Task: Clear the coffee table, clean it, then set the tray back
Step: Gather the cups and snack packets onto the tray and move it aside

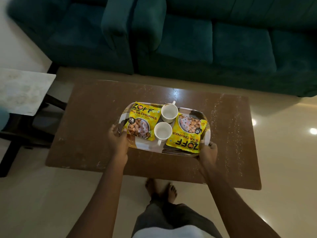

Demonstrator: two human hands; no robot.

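Observation:
A patterned white tray (147,146) is over the middle of the brown coffee table (89,117). On it lie two yellow soya chunk packets, one at the left (142,121) and one at the right (187,136), with two white cups (169,112) (163,132) between them. My left hand (118,136) grips the tray's left edge, and my right hand (208,149) grips its right front corner. I cannot tell whether the tray rests on the table or is lifted off it.
Pale crumbs or dust speckle the table's right side (228,121). A dark green sofa (188,40) stands behind the table. At the left is a white side table (24,90) on dark legs. My bare feet (161,188) stand on glossy floor at the table's near edge.

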